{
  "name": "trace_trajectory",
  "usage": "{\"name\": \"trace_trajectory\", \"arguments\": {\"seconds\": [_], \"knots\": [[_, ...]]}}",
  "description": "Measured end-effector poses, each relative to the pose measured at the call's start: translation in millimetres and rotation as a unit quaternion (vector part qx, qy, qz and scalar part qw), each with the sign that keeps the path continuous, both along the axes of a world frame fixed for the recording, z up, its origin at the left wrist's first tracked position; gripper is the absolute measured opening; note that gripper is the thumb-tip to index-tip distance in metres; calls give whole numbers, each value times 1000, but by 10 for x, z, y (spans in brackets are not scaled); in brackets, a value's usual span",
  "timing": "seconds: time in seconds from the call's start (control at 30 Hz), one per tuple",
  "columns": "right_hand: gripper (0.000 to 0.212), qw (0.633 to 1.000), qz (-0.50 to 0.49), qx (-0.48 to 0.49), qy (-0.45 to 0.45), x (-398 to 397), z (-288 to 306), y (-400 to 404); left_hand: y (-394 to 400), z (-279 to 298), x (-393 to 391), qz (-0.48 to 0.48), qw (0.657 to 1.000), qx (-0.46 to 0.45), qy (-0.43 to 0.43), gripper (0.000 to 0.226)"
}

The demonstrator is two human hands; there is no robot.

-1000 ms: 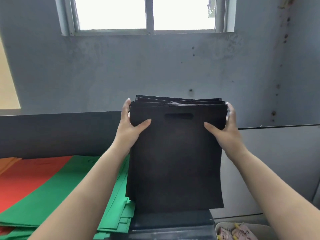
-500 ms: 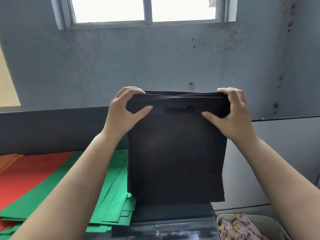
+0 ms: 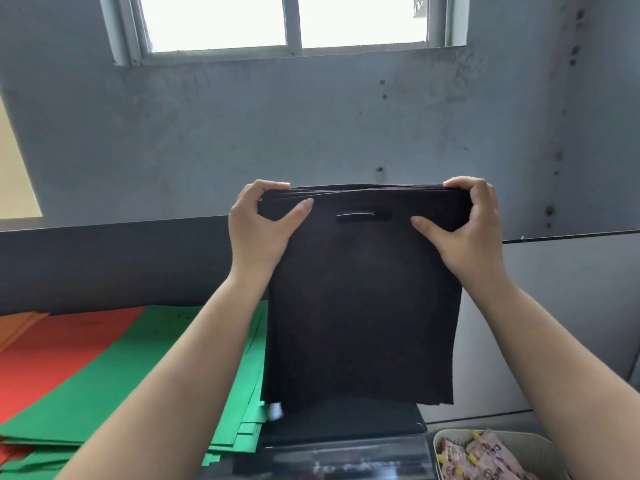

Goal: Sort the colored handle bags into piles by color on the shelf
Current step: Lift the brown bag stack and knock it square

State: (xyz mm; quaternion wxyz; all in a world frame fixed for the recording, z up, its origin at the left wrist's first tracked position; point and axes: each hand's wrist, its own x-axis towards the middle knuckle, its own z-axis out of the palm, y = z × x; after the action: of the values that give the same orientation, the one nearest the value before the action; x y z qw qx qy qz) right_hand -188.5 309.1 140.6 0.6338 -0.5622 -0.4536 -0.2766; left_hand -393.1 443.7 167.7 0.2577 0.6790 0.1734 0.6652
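Note:
I hold a thick stack of black handle bags [image 3: 363, 306] upright in front of me, its cut-out handle slot near the top. My left hand [image 3: 258, 230] grips the stack's top left corner, fingers curled over the edge and thumb on the front. My right hand [image 3: 465, 226] grips the top right corner the same way. The stack's bottom edge hangs just above more black bags [image 3: 346, 424] lying flat on the shelf. To the left lie a green pile [image 3: 145, 372], a red pile [image 3: 59, 355] and an orange pile [image 3: 17, 323].
A dark back panel [image 3: 114, 258] runs behind the piles, with a grey wall and window above. A pale bin [image 3: 491, 455] holding small printed packets stands at the lower right. A grey cabinet side [image 3: 571, 306] is behind my right arm.
My hands shifted from gripping the stack's sides to curling over its top corners, and the uneven top edges of the bags have been squared together. The stack has dropped slightly.

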Motion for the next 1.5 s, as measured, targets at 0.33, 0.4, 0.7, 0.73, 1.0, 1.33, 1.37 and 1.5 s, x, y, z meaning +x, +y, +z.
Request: {"name": "trace_trajectory", "arguments": {"seconds": [0.33, 0.4, 0.7, 0.73, 1.0, 1.33, 1.37, 1.5], "knots": [[46, 995, -17, -40, -93, -21, -58, -69, 76, -138, -37, 36, 998, 37, 27, 19], [47, 995, -22, -44, -83, -13, -59, -89, 107, -121, -58, 40, 997, 39, 59, 19], [52, 984, -67, -95, -134, -96, -21, -118, 31, -85, -180, 143, 969, 144, 144, 32], [48, 983, -74, -98, -138, -100, -21, -125, 24, -89, -188, 152, 966, 145, 150, 30], [49, 980, -105, -128, -110, -113, 34, -96, 103, -85, -248, 127, 974, 130, 132, 29], [55, 995, -29, -91, -17, -103, 5, -52, 144, -201, -171, 52, 996, 31, 65, 26], [55, 995, -34, -93, -28, -124, 15, -45, 136, -198, -161, 51, 996, 45, 63, 29], [49, 983, -86, -122, -105, -193, 13, -30, 136, -230, -139, 97, 977, 162, 94, 39]]}}
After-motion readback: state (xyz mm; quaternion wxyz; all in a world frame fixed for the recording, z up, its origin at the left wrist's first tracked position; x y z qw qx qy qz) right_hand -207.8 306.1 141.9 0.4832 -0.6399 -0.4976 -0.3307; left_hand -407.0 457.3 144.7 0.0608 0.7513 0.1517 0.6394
